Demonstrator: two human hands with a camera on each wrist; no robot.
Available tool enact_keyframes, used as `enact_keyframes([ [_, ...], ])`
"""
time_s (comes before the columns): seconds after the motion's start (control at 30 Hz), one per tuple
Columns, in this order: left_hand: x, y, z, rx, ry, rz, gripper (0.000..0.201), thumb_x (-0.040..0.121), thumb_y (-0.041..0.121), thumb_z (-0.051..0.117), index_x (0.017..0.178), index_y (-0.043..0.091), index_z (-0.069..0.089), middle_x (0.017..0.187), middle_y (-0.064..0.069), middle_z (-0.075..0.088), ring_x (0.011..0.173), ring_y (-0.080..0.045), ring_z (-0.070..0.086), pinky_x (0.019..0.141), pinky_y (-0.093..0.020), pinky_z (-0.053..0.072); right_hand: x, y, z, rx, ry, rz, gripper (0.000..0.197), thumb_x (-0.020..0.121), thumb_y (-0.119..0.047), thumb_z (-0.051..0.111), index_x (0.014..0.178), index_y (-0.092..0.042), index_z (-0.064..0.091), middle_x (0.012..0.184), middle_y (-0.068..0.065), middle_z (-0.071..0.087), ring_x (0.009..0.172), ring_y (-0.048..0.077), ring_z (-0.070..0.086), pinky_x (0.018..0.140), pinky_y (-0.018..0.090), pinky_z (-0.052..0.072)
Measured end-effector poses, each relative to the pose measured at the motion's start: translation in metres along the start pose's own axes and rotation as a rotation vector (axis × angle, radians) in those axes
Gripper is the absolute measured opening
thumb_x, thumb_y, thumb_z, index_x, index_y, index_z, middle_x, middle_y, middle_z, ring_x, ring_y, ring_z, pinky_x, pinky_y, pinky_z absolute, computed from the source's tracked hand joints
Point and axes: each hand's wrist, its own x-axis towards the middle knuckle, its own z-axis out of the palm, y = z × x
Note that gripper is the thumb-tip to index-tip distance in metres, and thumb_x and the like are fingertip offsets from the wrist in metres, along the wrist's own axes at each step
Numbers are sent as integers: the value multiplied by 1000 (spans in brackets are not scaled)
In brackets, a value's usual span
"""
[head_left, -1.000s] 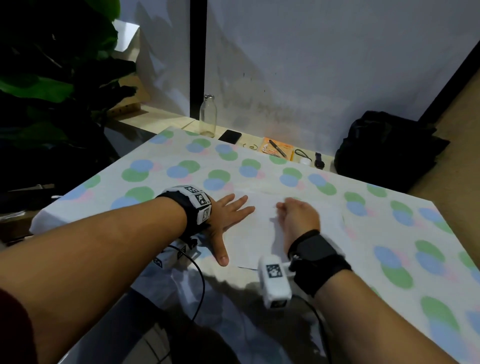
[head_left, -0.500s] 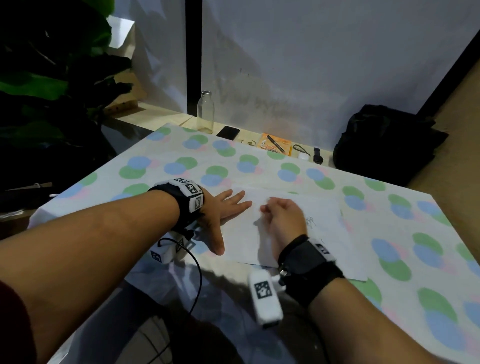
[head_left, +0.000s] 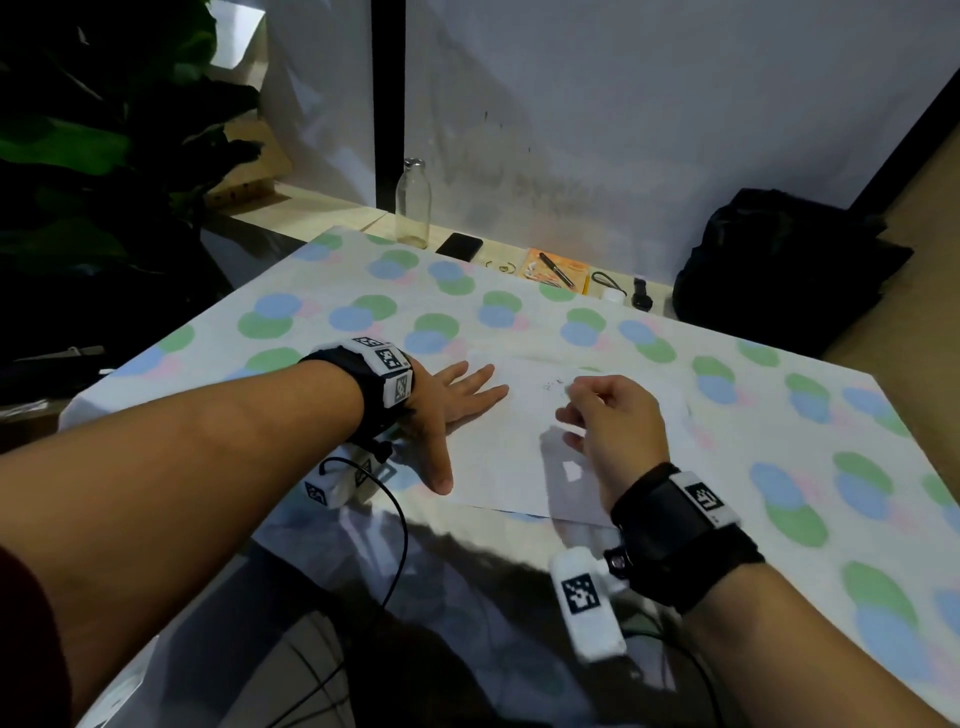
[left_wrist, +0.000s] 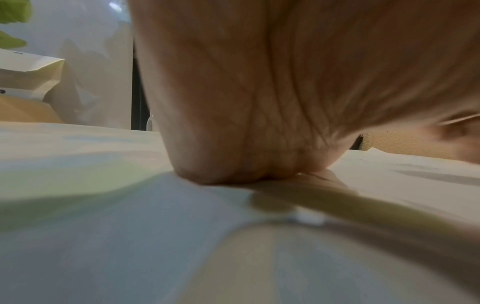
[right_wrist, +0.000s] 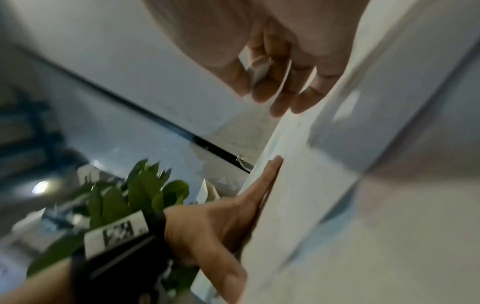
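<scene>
A white sheet of paper (head_left: 498, 457) with faint pencil marks lies on the dotted tablecloth (head_left: 363, 312). My left hand (head_left: 462, 400) lies flat on the sheet's left edge, fingers straight and spread, thumb pointing toward me. In the left wrist view only the palm (left_wrist: 259, 102) shows, pressed down beside the paper (left_wrist: 402, 181). My right hand (head_left: 571, 421) hovers just above the middle of the sheet, fingers curled. It pinches a small white piece (head_left: 569, 430), maybe an eraser, also seen between thumb and fingers (right_wrist: 280, 82) as the white piece (right_wrist: 259, 65).
Along the far edge stand a glass bottle (head_left: 413, 202), a black phone (head_left: 460, 246), an orange booklet with a pen (head_left: 558, 267) and a black watch (head_left: 641, 297). A black bag (head_left: 779, 265) sits far right, a leafy plant (head_left: 104, 156) at left. The table's front edge is close below my wrists.
My right hand, earlier knuckles-up and low on the paper, has risen off it and turned thumb side up. The left hand has stayed flat on the sheet.
</scene>
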Motion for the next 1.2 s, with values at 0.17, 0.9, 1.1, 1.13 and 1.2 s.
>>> enact_keyframes([
  [0.17, 1, 5, 1, -5, -14, -2, 130, 68, 64, 83, 145, 64, -22, 156, 7, -46, 147, -27, -36, 114, -73, -10, -35, 13, 8, -496, -449, -218, 11, 90, -24, 71, 100, -26, 74, 78, -1, 72, 64, 14, 70, 64, 32, 56],
  [0.9, 0, 7, 0, 42, -20, -9, 134, 66, 62, 85, 150, 60, -20, 155, 5, -48, 146, -28, -37, 115, -69, -10, -23, -17, 28, -1016, -861, -568, 8, 88, -18, 62, 82, -15, 67, 74, -7, 63, 66, 8, 55, 61, 23, 42],
  [1.1, 2, 8, 1, -10, -6, -16, 134, 65, 56, 88, 155, 54, -11, 155, 7, -48, 146, -26, -38, 119, -67, -7, -22, -13, 47, -894, -807, -534, 11, 87, -13, 69, 94, -20, 66, 78, -9, 62, 67, 1, 51, 62, 22, 39],
  [1.13, 3, 5, 1, -1, -15, -3, 137, 63, 59, 87, 152, 58, -17, 155, 6, -48, 146, -27, -38, 118, -69, -9, -23, -11, 42, -925, -811, -536, 11, 88, -15, 69, 85, -22, 62, 75, -12, 58, 66, 1, 50, 63, 24, 38],
  [1.2, 6, 1, 1, 20, -28, 20, 138, 61, 65, 86, 145, 64, -23, 154, 6, -49, 146, -28, -39, 115, -72, -11, -26, -8, 34, -1013, -817, -577, 28, 90, -19, 66, 69, -28, 50, 68, -14, 51, 62, 1, 47, 62, 26, 35],
])
